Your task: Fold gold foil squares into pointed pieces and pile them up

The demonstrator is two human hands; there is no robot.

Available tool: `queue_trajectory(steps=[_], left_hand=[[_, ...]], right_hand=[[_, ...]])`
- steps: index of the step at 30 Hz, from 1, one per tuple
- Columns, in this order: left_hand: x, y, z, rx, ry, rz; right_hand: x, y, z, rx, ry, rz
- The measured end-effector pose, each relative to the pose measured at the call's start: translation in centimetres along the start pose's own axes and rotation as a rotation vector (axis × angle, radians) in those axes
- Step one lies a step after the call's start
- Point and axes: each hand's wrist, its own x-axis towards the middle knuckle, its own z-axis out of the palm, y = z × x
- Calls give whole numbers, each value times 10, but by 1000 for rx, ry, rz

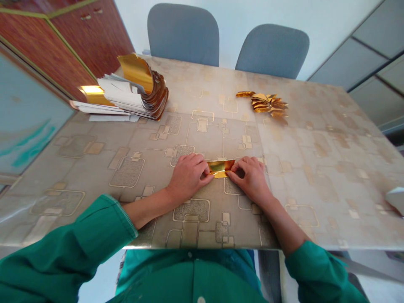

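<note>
Pale wall (pixel 227 25), two grey-blue chairs (pixel 184 33) beyond a beige patterned table (pixel 303 172), reddish wood-grain cabinet (pixel 94 40) at far left

A shiny gold foil strip (pixel 221 166) spans crosswise between the left hand (pixel 191 171) and right hand (pixel 251 176), pinched at both ends. A lengthwise crease shows between the grips.

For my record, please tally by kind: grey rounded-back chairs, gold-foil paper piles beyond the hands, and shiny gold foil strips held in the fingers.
Grey rounded-back chairs: 2
Gold-foil paper piles: 2
Shiny gold foil strip between left hand and right hand: 1
Total: 5
</note>
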Motion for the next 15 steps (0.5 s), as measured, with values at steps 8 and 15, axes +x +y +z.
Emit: queue_trajectory(steps=[8,15], left_hand=[[0,-3,0,-25,-13,-22],[0,-3,0,94,41,105]], right_hand=[[-1,-3,0,-39,-5,6],[-1,-5,1,-81,-10,3]])
